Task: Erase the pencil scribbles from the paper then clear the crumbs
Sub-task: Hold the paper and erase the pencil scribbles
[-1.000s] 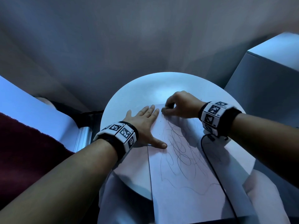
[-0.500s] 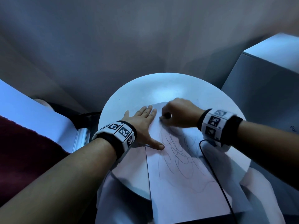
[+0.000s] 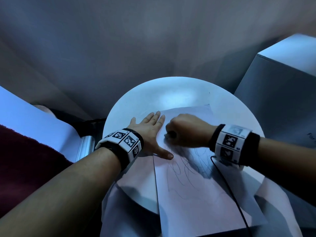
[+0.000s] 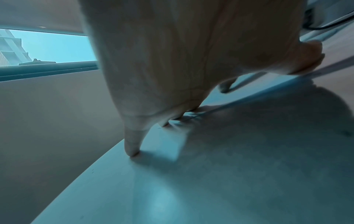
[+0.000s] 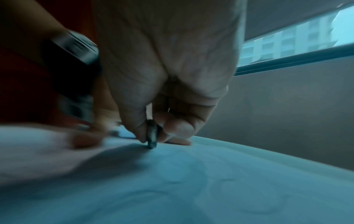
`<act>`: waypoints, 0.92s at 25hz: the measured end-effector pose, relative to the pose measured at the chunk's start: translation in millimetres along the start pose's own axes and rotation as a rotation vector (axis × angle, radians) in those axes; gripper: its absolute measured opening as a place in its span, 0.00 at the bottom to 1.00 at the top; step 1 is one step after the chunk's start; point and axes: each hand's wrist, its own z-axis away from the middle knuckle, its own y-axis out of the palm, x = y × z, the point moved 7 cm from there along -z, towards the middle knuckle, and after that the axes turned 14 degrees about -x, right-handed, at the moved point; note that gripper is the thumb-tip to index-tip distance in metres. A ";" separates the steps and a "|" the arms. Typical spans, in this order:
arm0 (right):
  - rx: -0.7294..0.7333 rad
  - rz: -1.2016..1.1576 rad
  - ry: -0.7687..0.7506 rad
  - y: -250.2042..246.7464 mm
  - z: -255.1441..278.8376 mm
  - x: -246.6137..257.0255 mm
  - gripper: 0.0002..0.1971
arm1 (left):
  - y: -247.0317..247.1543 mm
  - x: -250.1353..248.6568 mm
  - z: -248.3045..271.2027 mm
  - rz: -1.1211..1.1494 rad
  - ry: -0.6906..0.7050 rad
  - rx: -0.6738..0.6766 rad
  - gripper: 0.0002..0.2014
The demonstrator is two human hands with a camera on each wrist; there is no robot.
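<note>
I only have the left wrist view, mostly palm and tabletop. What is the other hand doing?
Observer: The right hand pinches a small dark eraser, its lower end down on the paper.
Operator: Any scribbles left?
Observer: Yes, pencil scribbles cover the sheet's middle, nearer the person than the eraser.
Operator: Is my hand on the sheet?
Observer: The left hand lies flat, thumb and fingertips over the paper's left edge.
</note>
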 end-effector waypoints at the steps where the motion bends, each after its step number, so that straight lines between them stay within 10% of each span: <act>1: 0.068 -0.015 -0.023 2.6 5.2 6.1 0.14 | 0.1 0.4 -0.4 0.005 0.002 0.003 0.71; 7: -0.120 -0.033 0.173 -19.3 -23.4 -48.0 0.14 | -0.9 -1.0 -0.5 -0.012 -0.005 -0.010 0.71; 12: 0.130 0.032 -0.039 0.6 7.5 7.0 0.14 | -2.1 -2.5 1.5 -0.020 0.004 0.005 0.71; 23: -0.162 -0.188 0.287 -16.5 -24.9 -72.9 0.08 | -13.0 -10.8 -9.7 -0.078 0.070 -0.095 0.66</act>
